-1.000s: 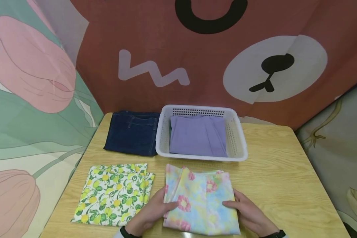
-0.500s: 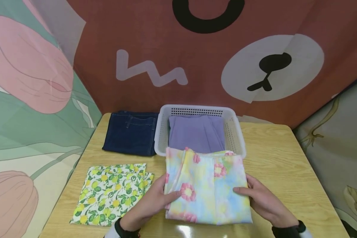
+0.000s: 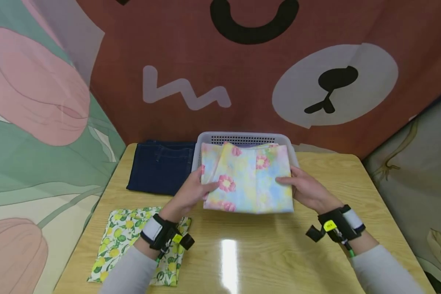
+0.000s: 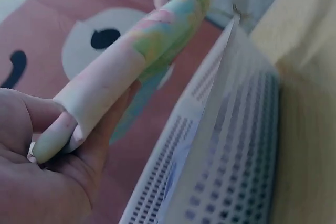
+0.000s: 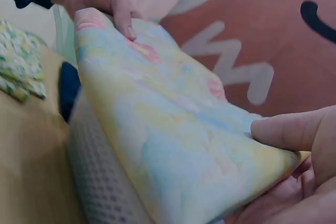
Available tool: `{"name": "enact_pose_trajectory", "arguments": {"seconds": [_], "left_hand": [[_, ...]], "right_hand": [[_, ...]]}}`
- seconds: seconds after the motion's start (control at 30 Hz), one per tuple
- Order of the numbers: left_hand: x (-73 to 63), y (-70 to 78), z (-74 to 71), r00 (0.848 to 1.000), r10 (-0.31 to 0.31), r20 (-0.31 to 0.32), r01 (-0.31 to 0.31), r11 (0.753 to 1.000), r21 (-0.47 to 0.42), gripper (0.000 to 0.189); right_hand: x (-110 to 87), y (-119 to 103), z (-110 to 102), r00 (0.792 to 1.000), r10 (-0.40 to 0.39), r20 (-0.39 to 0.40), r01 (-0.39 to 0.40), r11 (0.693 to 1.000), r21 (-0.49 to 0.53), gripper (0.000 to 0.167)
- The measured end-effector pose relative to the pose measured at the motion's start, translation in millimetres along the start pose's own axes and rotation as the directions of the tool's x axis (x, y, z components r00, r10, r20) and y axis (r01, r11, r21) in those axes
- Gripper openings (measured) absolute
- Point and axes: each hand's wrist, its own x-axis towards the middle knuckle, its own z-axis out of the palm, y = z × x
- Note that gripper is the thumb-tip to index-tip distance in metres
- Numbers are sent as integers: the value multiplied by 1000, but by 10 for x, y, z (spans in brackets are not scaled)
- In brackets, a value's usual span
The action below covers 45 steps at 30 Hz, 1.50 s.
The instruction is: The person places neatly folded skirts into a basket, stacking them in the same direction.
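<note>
A folded pastel cloth with pink flowers (image 3: 242, 179) is held up flat over the white basket (image 3: 202, 141). My left hand (image 3: 191, 190) grips its left edge, thumb on top and fingers beneath. On the opposite edge my right hand (image 3: 310, 188) pinches it the same way, as the right wrist view shows with the thumb on the floral cloth (image 5: 173, 124). In the left wrist view the floral cloth (image 4: 110, 77) is above the rim of the basket (image 4: 231, 145). The cloth hides most of the basket's inside; a sliver of purple shows behind it.
Folded dark blue jeans (image 3: 161, 167) lie left of the basket, close against it. A folded lemon-print cloth (image 3: 121, 232) rests on the wooden table (image 3: 279, 253) at the front left, partly under my left forearm. A printed fabric backdrop (image 3: 169, 41) hangs behind.
Both hands have lifted the floral cloth off the table and carried it forward over the basket. It now covers the purple cloth inside. Jeans and lemon-print cloth stay in place.
</note>
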Motion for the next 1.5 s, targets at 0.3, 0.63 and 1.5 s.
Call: {"name": "enact_pose_trajectory", "arguments": {"seconds": [0.3, 0.63, 1.5], "left_hand": [[613, 2, -112, 994, -32, -107, 37, 998, 44, 50], [915, -297, 63, 975, -105, -194, 120, 990, 68, 60], [365, -87, -118, 960, 260, -105, -99, 663, 742, 53]], "right_hand": [[647, -126, -180, 998, 15, -68, -16, 1000, -21, 60], [977, 184, -269, 973, 122, -194, -145, 983, -110, 63], [684, 226, 104, 883, -432, -184, -66, 275, -959, 56]]}}
